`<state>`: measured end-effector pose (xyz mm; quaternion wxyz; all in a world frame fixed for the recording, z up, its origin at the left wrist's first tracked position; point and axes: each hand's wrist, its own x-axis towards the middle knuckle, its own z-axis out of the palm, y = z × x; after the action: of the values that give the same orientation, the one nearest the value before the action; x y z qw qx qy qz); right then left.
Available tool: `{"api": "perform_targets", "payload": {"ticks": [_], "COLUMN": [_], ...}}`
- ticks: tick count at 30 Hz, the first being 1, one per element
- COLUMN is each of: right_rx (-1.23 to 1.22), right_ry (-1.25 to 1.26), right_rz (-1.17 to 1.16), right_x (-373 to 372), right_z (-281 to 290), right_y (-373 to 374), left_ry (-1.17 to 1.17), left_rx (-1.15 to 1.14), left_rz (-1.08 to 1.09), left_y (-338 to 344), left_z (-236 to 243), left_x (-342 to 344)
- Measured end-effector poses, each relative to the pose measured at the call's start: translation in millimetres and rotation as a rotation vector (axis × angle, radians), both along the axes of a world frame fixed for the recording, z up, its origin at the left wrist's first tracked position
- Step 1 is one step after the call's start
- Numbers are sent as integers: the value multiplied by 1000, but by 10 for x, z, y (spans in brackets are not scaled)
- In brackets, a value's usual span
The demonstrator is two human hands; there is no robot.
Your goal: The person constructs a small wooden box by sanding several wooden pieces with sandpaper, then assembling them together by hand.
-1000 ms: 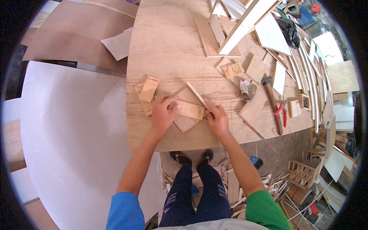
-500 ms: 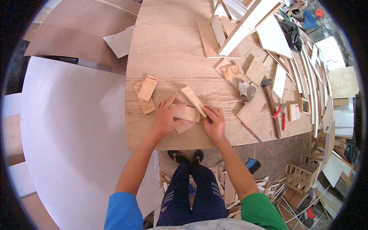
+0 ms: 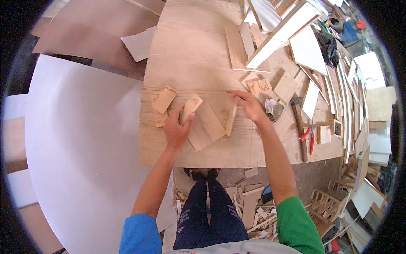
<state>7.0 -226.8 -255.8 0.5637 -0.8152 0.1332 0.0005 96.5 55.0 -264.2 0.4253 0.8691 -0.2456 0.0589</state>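
Here, left hand [image 3: 176,128] gripping one block [image 3: 193,106], right hand [image 3: 250,106] at one strip [image 3: 231,122], grip unclear, one board [image 3: 207,127] between

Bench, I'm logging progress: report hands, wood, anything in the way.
Left hand grips a block. Right hand at a strip, grip unclear in the blur. Board lies between block and strip. Hammer and pliers farther right.

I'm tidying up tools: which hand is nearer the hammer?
Right. The right hand is just left of the hammer; the left hand is much farther left, gripping a wood block.
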Motion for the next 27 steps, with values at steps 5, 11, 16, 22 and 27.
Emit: {"api": "perform_targets", "payload": {"ticks": [5,11,16,22,27], "right_rx": [-452,-548,-430,-236,-215], "right_ry": [-182,-97,-138,-141,-118], "right_rz": [-181,-138,-271,-451,-472], "right_x": [68,-495,-550,-689,-663], "right_z": [-3,156,-53,-196,-242], "right_y": [705,1410,1156,1067,1108], "left_ry": [302,383,583,205,-102], "left_rx": [-1,-83,-212,150,287], "left_rz": [47,-127,-129,-163,-365], "left_y": [-62,8,-92,-103,-108], "left_z": [207,180,204,161,88], "left_x": [174,404,408,356,244]}}
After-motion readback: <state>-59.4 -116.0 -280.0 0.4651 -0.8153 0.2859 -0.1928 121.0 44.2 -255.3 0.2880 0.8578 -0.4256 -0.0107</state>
